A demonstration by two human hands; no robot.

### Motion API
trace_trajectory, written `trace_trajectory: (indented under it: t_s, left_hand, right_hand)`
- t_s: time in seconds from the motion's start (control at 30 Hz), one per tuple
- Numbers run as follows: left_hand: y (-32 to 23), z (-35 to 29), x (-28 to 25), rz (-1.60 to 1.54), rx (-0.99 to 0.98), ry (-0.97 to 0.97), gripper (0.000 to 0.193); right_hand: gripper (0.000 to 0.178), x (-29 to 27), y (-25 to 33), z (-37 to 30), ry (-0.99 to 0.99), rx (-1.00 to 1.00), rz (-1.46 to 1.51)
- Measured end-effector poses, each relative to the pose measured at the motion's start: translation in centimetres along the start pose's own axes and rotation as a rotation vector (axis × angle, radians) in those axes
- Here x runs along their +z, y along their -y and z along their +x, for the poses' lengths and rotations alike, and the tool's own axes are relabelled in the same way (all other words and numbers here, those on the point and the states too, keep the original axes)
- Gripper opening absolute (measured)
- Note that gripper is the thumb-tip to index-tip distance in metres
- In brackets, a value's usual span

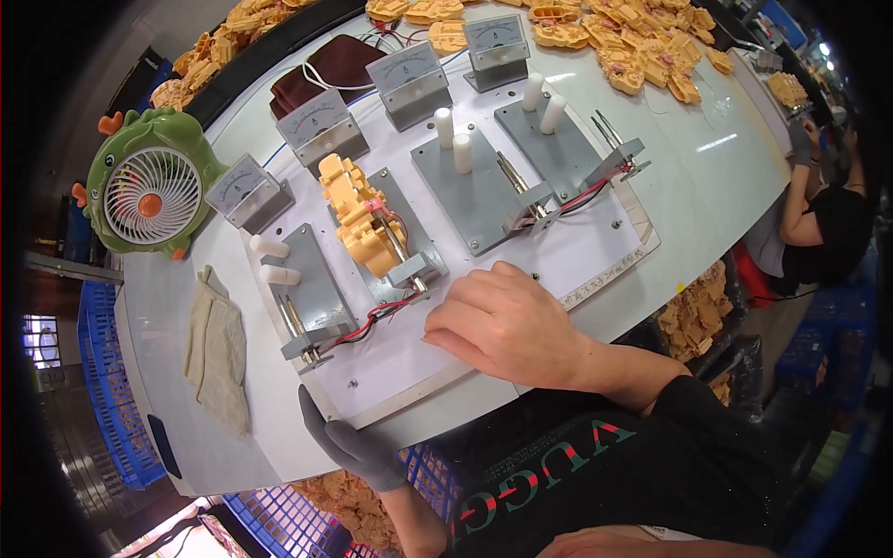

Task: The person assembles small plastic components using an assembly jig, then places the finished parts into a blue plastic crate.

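My right hand (512,327), bare, hovers over the front of a white board (577,244). Its fingers are curled together toward the thumb; what they hold, if anything, is hidden. My left hand (355,454), in a grey glove, is at the board's front left corner, fingers stretched along the edge. Left of my right hand, a yellow plastic housing (358,219) with a small pink part and wires is seated on a grey test fixture (409,228). Other grey fixtures (465,191) carry white posts, metal pins and red and black wires.
Analog meters (321,126) line the board's back edge. A green fan (149,181) and a beige cloth (216,349) are at left. Yellow housings (642,46) are heaped at the back. Blue crates (116,391) stand below. A co-worker (819,219) sits at right.
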State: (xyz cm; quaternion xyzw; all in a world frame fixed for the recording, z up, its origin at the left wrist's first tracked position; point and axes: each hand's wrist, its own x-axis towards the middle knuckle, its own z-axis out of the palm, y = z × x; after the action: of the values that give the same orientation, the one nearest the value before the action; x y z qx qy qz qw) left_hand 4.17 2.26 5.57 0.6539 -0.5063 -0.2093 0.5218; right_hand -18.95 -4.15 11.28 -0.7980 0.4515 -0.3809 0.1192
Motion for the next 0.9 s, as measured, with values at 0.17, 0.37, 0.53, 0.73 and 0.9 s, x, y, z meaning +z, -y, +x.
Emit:
trace_trajectory:
  t_s: [0.17, 0.37, 0.53, 0.73, 0.9]
  left_hand:
    - [0.43, 0.08, 0.06, -0.041, 0.001, -0.006, 0.061]
    - [-0.01, 0.12, 0.37, -0.056, -0.022, -0.006, 0.061]
    - [-0.14, 0.05, 0.22, -0.034, -0.009, -0.007, 0.061]
    - [-0.31, -0.13, 0.32, -0.029, 0.011, -0.03, 0.055]
    - [-0.28, -0.05, 0.0, 0.009, 0.049, -0.044, 0.047]
  right_hand:
    - [0.012, -0.06, -0.09, 0.11, 0.0, -0.014, 0.006]
    - [0.013, -0.02, -0.17, 0.0, -0.005, -0.024, -0.016]
    - [0.013, 0.01, -0.25, -0.15, 0.003, -0.037, -0.028]
    - [0.013, -0.15, -0.14, -0.33, -0.029, -0.066, -0.039]
    - [0.011, 0.16, -0.03, -0.51, -0.076, -0.096, -0.043]
